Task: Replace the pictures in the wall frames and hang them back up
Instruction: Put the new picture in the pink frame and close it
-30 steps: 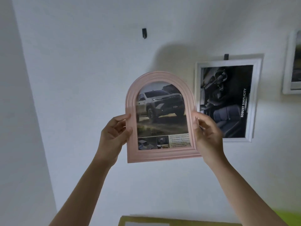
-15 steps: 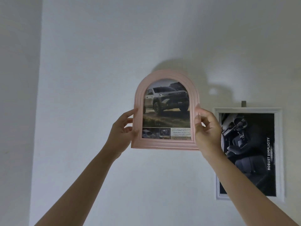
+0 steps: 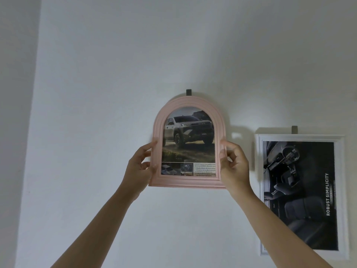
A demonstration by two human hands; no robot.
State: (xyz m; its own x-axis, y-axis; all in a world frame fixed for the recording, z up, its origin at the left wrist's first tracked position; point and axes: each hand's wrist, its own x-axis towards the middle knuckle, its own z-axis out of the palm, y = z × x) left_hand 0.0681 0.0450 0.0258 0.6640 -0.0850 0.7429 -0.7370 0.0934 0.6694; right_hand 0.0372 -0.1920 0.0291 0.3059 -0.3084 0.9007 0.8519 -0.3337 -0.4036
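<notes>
A person's left hand (image 3: 138,169) grips the left edge of a pink arched frame (image 3: 188,181), thumb on the front rim and fingers curled around the side, holding it up against a white wall (image 3: 96,74). The frame stands upright between the two hands, its rounded top just under a small dark hook (image 3: 188,92) that shows directly above the arch; whether the frame hangs on it cannot be told. Inside the frame, to the right of the left hand, is a picture (image 3: 190,140) of a pickup truck on muddy ground, with lettering across its grille too small to read for certain, and below it two small inset photos and a block of fine print that is not legible. The right hand (image 3: 234,167) pinches the frame's right edge, thumb on the front, fingers bent behind. Further right of that hand, apart from the pink frame, a white rectangular frame (image 3: 342,190) hangs from a second dark hook (image 3: 352,129). It holds a dark photo of a car interior (image 3: 297,190), with "ROBUST SIMPLICITY" printed vertically along its right side.
</notes>
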